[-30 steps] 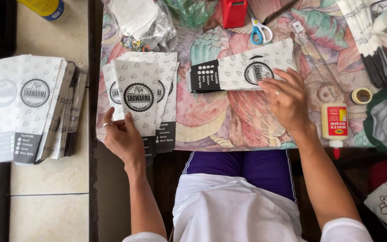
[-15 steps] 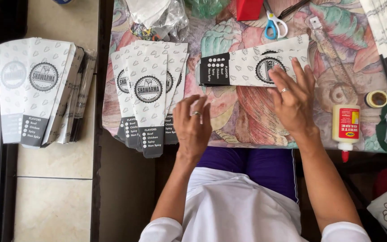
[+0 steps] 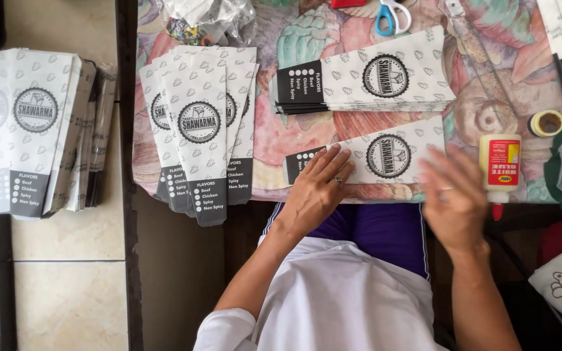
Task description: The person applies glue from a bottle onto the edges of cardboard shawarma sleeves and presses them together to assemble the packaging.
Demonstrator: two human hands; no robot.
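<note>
Moved: left hand (image 3: 317, 188) now flat, fingers spread, pinning single paper sleeve (image 3: 385, 156).
Right hand (image 3: 453, 198): blurred at three o'clock, open, holding nothing.

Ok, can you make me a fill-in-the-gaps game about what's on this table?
1. The left hand presses on a flat paper ____ lying on the table.
2. The glue bottle has a ____ tip.
3. The scissors have ____ handles.
4. The roll of tape lies to the ____ of the glue bottle.

Missing words: sleeve; red; blue; right
</note>
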